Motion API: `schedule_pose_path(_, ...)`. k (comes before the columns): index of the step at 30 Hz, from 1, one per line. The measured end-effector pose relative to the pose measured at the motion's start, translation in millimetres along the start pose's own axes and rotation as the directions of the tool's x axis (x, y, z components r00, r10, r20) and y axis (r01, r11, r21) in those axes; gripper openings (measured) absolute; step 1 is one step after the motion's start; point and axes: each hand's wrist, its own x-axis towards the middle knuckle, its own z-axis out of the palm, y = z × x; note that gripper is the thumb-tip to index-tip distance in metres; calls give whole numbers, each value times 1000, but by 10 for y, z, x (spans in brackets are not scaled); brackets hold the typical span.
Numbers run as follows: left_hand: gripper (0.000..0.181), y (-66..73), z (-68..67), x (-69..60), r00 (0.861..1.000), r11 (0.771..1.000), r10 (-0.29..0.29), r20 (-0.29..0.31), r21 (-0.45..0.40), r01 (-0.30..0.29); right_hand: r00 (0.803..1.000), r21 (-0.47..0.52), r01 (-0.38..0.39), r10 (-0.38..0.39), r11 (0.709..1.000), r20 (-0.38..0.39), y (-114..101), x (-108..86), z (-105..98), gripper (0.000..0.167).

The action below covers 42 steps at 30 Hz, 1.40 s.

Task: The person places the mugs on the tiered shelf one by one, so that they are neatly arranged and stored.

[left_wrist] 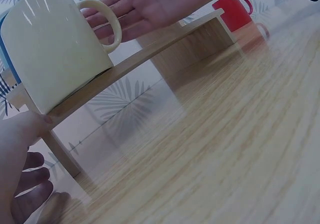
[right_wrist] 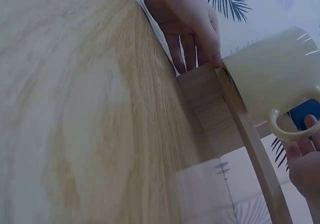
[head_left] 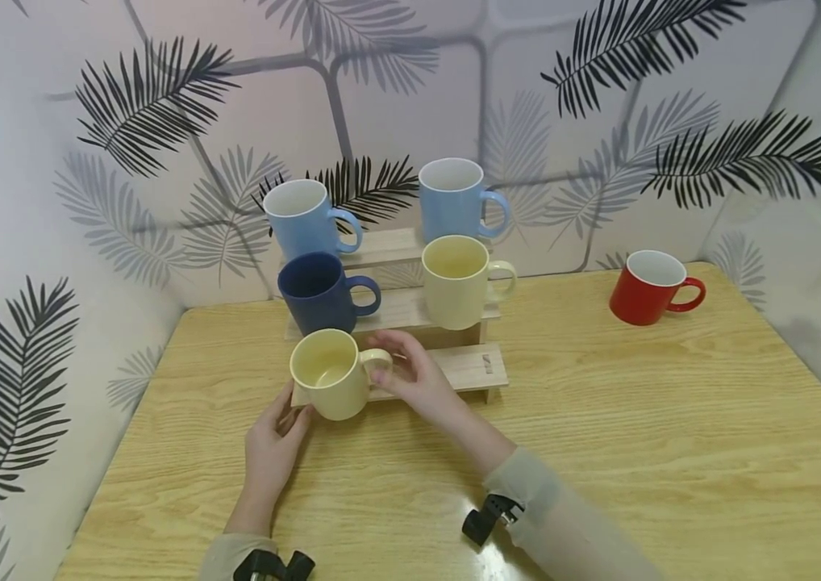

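Note:
A pale yellow mug [head_left: 334,379] stands on the lowest shelf of a wooden tiered rack [head_left: 464,367], at its left end, handle to the right. My left hand [head_left: 276,444] is at that shelf end. In the left wrist view its thumb [left_wrist: 32,124] touches the shelf corner by the mug's base, and the loosely bent fingers [left_wrist: 32,176] hang below. At the handle, my right hand [head_left: 421,379] has its fingers extended; the left wrist view shows its palm spread behind the handle. Whether it touches the handle is unclear.
On the middle shelf are a dark blue mug [head_left: 319,298] and another yellow mug [head_left: 456,282]. Two light blue mugs, one left [head_left: 302,222] and one right [head_left: 450,202], stand on the top shelf. A red mug [head_left: 643,290] is on the wooden table [head_left: 635,420] at right.

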Motion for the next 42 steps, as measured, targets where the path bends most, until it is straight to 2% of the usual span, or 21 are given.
schedule_pose_path(6,56,12,-11,-3,1000,1000,-2,3,2,2,997,-124,58,-52,991,52,-307,-97,-34,56)
schedule_pose_path(14,58,0,-3,-4,1000,1000,-3,2,0,3,994,-231,62,-38,971,107,-160,-214,-205,62)
schedule_pose_path(18,58,-2,-1,2,1000,1000,1,6,-9,-1,989,-288,80,-41,954,140,-170,-288,-289,63)
schedule_pose_path(24,58,6,-9,11,1000,1000,2,13,-25,-1,983,-395,109,-38,912,182,-258,-389,-391,67)
schedule_pose_path(28,59,17,-12,12,1000,1000,2,14,-21,-2,979,-406,123,-43,905,202,-287,-448,-471,67)
schedule_pose_path(35,57,35,-9,13,1000,1000,12,4,-18,-12,975,-360,113,-34,926,220,-668,-543,-584,58)
schedule_pose_path(38,56,29,-5,9,1000,1000,18,2,-20,-18,977,-399,105,-20,911,211,-671,-601,-706,54)
schedule_pose_path(42,54,14,1,4,1000,999,21,0,-25,-21,984,-479,74,15,875,180,-560,-695,-947,53)
